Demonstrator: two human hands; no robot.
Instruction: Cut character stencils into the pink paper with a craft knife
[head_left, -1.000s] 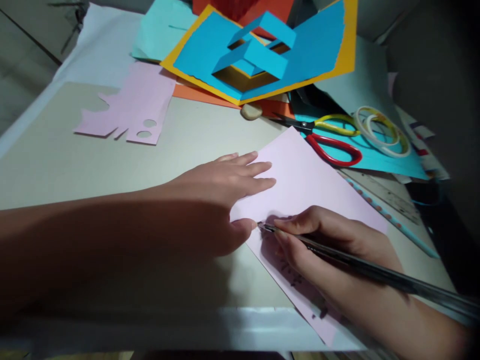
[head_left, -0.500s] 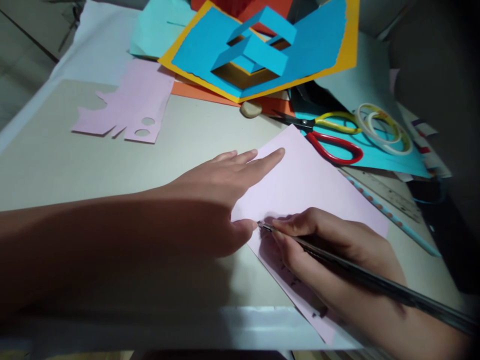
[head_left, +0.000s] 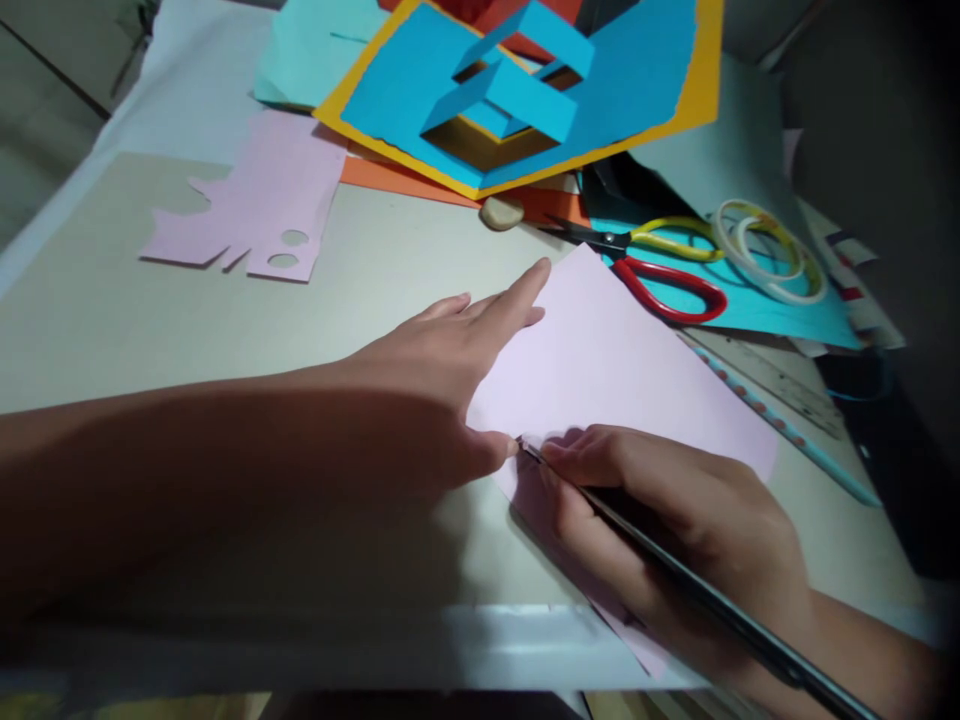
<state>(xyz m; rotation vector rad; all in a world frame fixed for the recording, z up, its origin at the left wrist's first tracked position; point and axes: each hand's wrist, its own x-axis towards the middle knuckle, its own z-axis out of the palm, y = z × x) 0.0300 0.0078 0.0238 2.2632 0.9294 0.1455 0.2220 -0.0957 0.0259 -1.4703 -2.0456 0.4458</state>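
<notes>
A sheet of pink paper (head_left: 600,350) lies at an angle on the table, its lower corner reaching past the front edge. My left hand (head_left: 465,370) is spread over the left side of this sheet, fingers apart and thumb resting near its edge. In my right hand (head_left: 675,510) is a dark, slim pen (head_left: 675,570), held in a writing grip. Its tip touches the paper or hovers just over it beside my left thumb; which of these I cannot tell. My right hand and its shadow hide the paper's lower part.
Beyond the sheet lie scissors (head_left: 615,243) with yellow and red handles, tape rolls (head_left: 765,250), a ruler (head_left: 780,380), a light-blue pencil (head_left: 787,430) and an eraser-like lump (head_left: 501,213). A blue and yellow pop-up card (head_left: 630,80) stands behind. Cut pink paper (head_left: 277,190) sits at left.
My left index finger has lifted and shifted left a little. The right hand has tilted, so the pen's back end points lower, and now covers the marks on the paper.
</notes>
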